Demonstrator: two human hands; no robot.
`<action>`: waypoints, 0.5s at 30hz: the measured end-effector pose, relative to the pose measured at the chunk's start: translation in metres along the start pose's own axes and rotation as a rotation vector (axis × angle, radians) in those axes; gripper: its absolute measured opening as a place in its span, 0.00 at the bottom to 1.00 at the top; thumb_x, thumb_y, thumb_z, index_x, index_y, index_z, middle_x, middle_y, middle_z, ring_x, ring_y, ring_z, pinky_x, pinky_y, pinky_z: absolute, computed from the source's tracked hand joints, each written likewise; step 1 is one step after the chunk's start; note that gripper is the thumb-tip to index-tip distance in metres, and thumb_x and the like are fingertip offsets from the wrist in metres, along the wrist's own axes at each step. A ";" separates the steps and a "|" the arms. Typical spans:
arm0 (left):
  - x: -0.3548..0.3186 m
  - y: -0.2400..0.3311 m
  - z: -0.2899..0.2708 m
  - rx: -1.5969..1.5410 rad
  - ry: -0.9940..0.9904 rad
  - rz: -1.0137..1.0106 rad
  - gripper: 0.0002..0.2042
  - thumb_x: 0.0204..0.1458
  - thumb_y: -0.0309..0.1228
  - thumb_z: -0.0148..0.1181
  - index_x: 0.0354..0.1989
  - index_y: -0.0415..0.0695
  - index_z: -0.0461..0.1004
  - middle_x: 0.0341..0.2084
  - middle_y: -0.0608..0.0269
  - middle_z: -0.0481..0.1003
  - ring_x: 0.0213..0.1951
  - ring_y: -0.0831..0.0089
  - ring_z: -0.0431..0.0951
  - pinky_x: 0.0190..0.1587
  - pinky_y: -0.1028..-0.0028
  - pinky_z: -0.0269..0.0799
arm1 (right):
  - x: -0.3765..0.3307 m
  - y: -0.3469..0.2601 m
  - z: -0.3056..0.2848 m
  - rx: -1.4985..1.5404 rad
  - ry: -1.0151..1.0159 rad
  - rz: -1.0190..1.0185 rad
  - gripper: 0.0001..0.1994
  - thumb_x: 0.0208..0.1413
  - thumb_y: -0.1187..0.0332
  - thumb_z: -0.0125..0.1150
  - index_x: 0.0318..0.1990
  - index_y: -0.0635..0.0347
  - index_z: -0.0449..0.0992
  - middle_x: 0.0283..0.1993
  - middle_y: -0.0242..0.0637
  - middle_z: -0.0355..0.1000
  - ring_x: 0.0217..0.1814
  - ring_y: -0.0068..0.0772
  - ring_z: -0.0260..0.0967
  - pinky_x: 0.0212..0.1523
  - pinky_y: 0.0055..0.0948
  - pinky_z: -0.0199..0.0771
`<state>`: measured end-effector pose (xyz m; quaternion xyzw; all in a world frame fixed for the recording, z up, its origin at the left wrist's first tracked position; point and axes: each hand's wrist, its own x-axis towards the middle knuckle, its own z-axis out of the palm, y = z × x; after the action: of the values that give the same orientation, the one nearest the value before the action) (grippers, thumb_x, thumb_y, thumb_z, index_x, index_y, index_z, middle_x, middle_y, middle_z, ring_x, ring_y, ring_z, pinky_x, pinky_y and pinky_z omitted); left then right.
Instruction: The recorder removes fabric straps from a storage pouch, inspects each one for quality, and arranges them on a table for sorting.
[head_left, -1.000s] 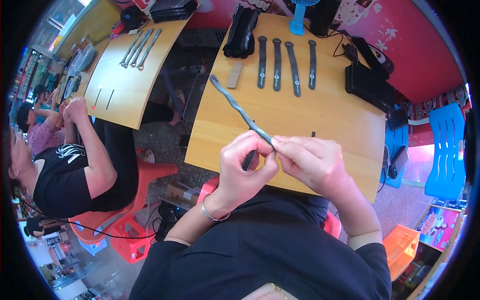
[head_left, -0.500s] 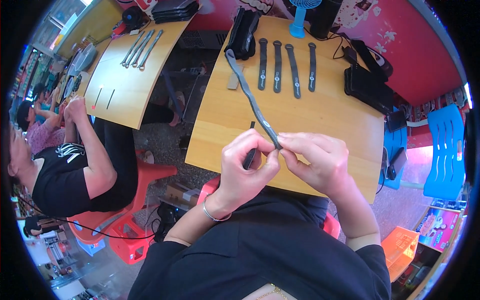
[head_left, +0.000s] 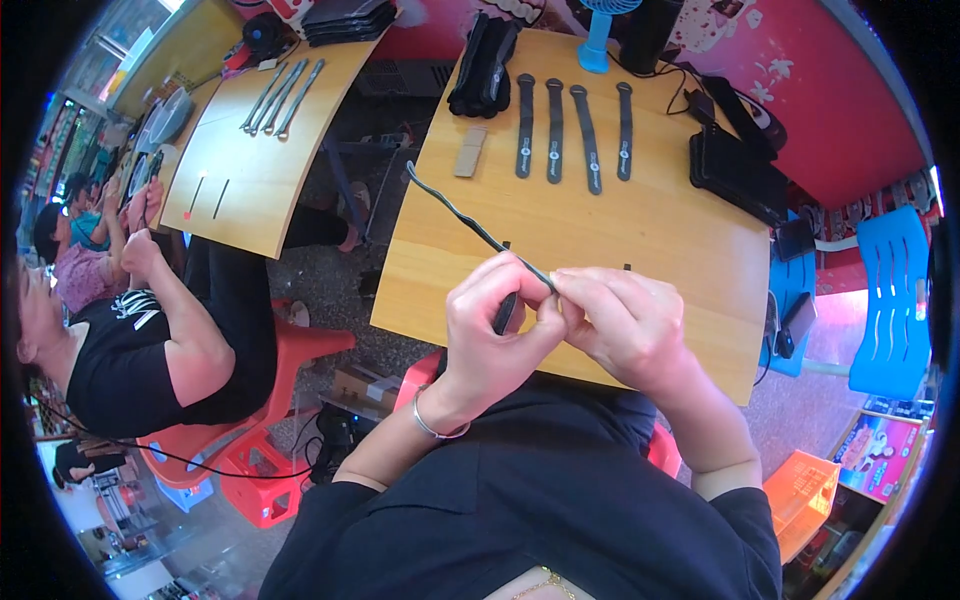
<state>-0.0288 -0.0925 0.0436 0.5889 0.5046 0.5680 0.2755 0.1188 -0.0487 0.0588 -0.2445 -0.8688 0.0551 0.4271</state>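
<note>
Over the near part of the wooden table, my left hand and my right hand meet, fingertips pinching one end of a dark grey fabric strap. The strap's free length runs up and left, seen nearly edge-on. Inside my curled left fingers sits a black strip-like piece, mostly hidden; its kind is unclear. Farther back lie several flat grey straps with rounded loop ends, among them one strap at the left and another strap at the right.
A black bundle and a cardboard piece lie at the table's far left. A blue fan stands at the back, a black pouch at the right. A co-worker sits left at another table. Blue chair at right.
The strap's free end has swung left and down, away from the black bundle, and the strap has turned edge-on. My right fingertips have closed in on my left. The co-worker's hands have shifted.
</note>
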 end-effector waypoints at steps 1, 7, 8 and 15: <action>0.000 0.000 0.000 -0.012 -0.011 -0.015 0.07 0.39 0.17 0.59 0.19 0.39 0.67 0.17 0.69 0.63 0.16 0.85 0.57 0.18 0.82 0.50 | 0.000 0.000 0.000 0.042 -0.004 0.047 0.11 0.38 0.76 0.65 0.33 0.62 0.75 0.28 0.37 0.73 0.28 0.33 0.74 0.26 0.26 0.75; 0.002 -0.002 -0.005 -0.067 -0.009 -0.082 0.07 0.39 0.17 0.58 0.18 0.39 0.66 0.16 0.70 0.63 0.17 0.86 0.57 0.19 0.82 0.50 | -0.001 0.003 0.010 0.167 0.006 0.157 0.10 0.38 0.77 0.65 0.31 0.60 0.74 0.26 0.36 0.73 0.25 0.32 0.73 0.24 0.25 0.73; 0.003 -0.002 -0.005 -0.071 -0.022 -0.081 0.07 0.39 0.18 0.58 0.18 0.39 0.66 0.16 0.70 0.63 0.17 0.86 0.57 0.19 0.82 0.50 | -0.002 0.004 0.010 0.229 -0.026 0.214 0.10 0.38 0.78 0.65 0.31 0.60 0.75 0.25 0.36 0.73 0.25 0.32 0.73 0.24 0.24 0.73; 0.008 0.001 -0.005 -0.064 -0.058 -0.087 0.06 0.40 0.19 0.58 0.18 0.39 0.67 0.16 0.70 0.63 0.17 0.86 0.57 0.19 0.81 0.50 | -0.003 0.004 0.012 0.446 -0.017 0.475 0.08 0.40 0.78 0.64 0.31 0.60 0.75 0.25 0.36 0.73 0.23 0.31 0.73 0.23 0.25 0.72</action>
<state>-0.0347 -0.0872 0.0485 0.5734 0.5031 0.5541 0.3334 0.1128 -0.0453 0.0476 -0.3403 -0.7575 0.3444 0.4380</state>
